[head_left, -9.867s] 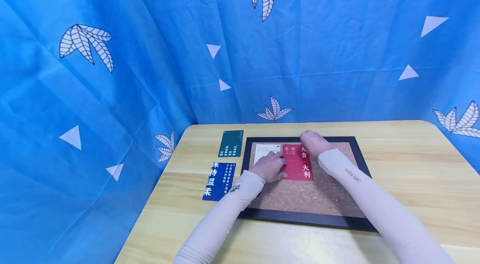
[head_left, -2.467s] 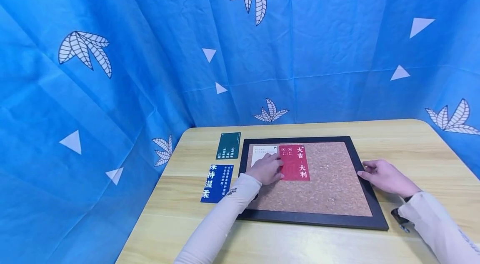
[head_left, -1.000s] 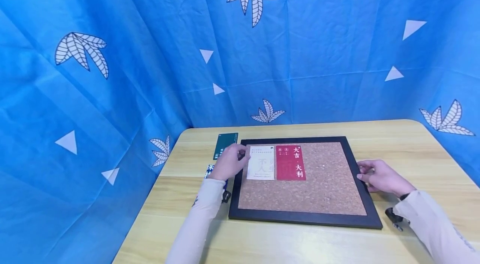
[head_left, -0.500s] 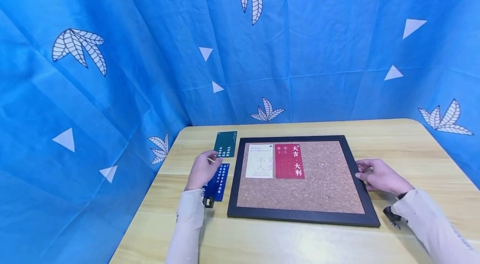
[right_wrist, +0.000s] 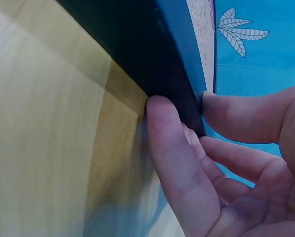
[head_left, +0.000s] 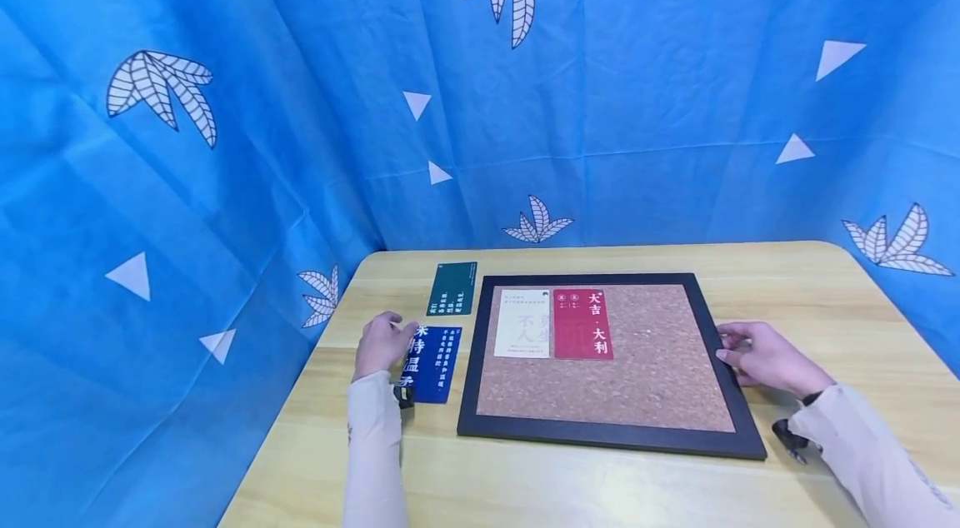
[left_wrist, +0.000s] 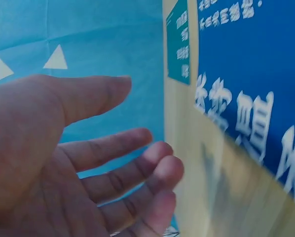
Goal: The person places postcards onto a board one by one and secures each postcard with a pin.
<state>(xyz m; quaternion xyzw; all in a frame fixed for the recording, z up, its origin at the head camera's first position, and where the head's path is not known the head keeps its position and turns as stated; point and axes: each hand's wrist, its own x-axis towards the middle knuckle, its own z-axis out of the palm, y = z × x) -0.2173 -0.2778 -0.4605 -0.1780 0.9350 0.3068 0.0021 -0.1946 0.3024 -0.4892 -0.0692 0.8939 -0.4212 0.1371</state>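
My left hand (head_left: 378,345) hovers beside the left edge of a blue card (head_left: 437,366) with white characters. In the left wrist view its thumb and fingers are spread apart with nothing between them, and the blue card (left_wrist: 258,64) lies to their right. At the right side of a black-framed cork board (head_left: 622,395), my right hand (head_left: 768,357) grips the frame. The right wrist view has the thumb on the frame's (right_wrist: 179,64) upper face and fingers against its side. A white card (head_left: 522,324) and a red card (head_left: 582,324) lie side by side on the cork.
A green card (head_left: 452,288) lies on the wooden table (head_left: 570,486) behind the blue one. Blue patterned cloth (head_left: 660,95) hangs behind the table and along its left side. A dark wrist device (head_left: 787,438) sits below the right sleeve.
My left hand has left the white card on the board and moved left, past the frame, to the blue card's left side. My right hand went from the red card to the frame's right edge.
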